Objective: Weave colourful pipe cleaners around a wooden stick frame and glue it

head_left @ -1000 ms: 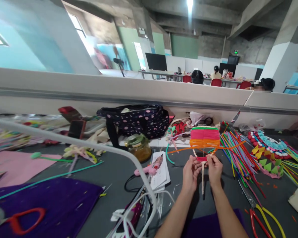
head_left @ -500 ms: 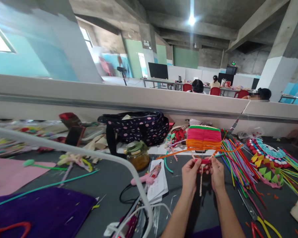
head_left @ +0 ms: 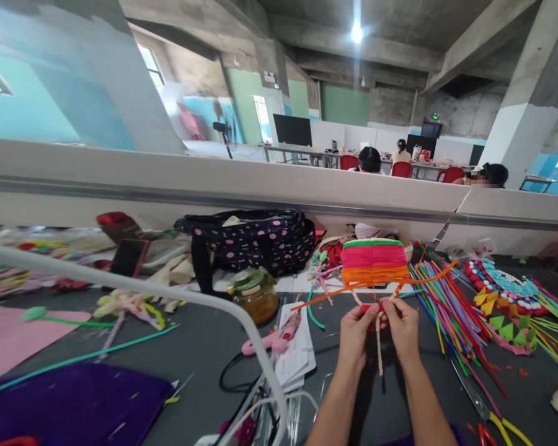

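My left hand and my right hand are close together, both closed on the lower part of a striped pipe-cleaner piece. Its panel runs green, pink and orange from top to bottom. Long loose orange pipe-cleaner ends stick out to both sides of it. Between my fingers a short red part shows, and a pale wrapped stem hangs below. My fingertips partly hide where the stem joins the red part.
To the right lie a bundle of coloured pipe cleaners, scissors and a beaded round piece. Left are a pink glue gun, a glass jar, a dotted bag and a white curved bar. A low partition runs behind.
My right hand has moved in toward my left, so the fingertips now nearly meet at the red part. The striped panel has shifted slightly left and tilted.
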A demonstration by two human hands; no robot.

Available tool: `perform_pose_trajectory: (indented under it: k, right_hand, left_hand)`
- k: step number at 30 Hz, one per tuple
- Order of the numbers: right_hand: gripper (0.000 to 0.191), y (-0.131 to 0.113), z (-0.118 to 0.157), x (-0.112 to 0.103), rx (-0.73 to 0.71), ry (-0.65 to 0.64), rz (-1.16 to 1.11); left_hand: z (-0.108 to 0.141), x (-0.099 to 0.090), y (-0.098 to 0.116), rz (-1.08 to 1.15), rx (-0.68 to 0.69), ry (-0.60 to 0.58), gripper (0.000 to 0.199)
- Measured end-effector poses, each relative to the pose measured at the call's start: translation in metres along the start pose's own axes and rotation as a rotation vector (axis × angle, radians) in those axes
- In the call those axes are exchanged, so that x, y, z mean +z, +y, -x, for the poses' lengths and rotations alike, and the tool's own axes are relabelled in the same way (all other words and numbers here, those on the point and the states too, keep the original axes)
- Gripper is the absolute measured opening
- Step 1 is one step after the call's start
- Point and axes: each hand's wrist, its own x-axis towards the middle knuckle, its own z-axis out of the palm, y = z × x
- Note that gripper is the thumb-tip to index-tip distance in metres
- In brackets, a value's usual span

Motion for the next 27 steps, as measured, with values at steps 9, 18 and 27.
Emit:
perform_pose_trajectory:
  k: [9,18,27]
  right_hand:
    - [0.031,0.003,-0.006,-0.011,0.031,0.057,-0.036]
    - [0.031,0.011,-0.005,-0.015,0.077,0.032,-0.059]
    - [0.026,0.015,0.003,-0.013,0.087,-0.047,0.009]
  left_hand:
    - [0.0,-0.001,-0.007,-0.041,0.034,0.038,0.026]
    - [0.0,-0.009,-0.02,-0.076,0.066,0.086,0.024]
    - [-0.002,-0.014,-0.026,-0.07,0.046,0.105,0.026]
